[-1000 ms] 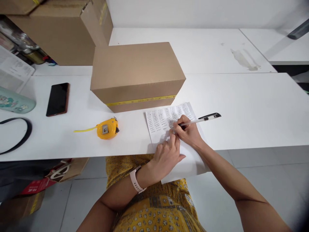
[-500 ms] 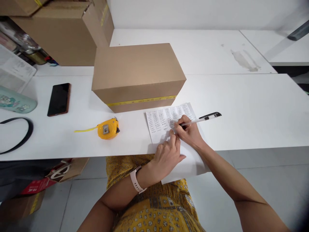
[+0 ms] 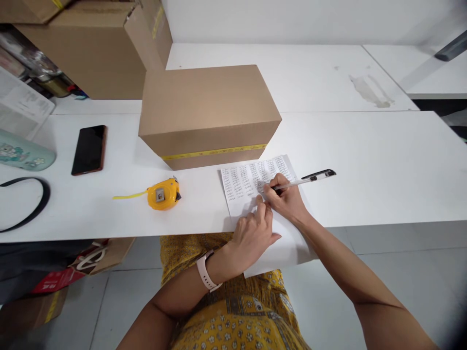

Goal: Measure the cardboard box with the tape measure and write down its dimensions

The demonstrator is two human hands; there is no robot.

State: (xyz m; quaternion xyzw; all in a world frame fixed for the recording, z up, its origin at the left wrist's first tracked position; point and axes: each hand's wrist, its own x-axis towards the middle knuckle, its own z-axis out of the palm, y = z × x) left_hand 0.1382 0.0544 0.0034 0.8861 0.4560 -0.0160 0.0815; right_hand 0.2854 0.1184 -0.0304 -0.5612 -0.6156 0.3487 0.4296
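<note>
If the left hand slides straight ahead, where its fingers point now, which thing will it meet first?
Most likely the right hand, which holds the pen just ahead of the left hand; whether the two touch is unclear.

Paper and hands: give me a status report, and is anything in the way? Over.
Right hand gripping pen. Left hand resting on paper. Paper bears handwritten columns, overhangs table. Cardboard box beyond paper, not blocking either hand.
</note>
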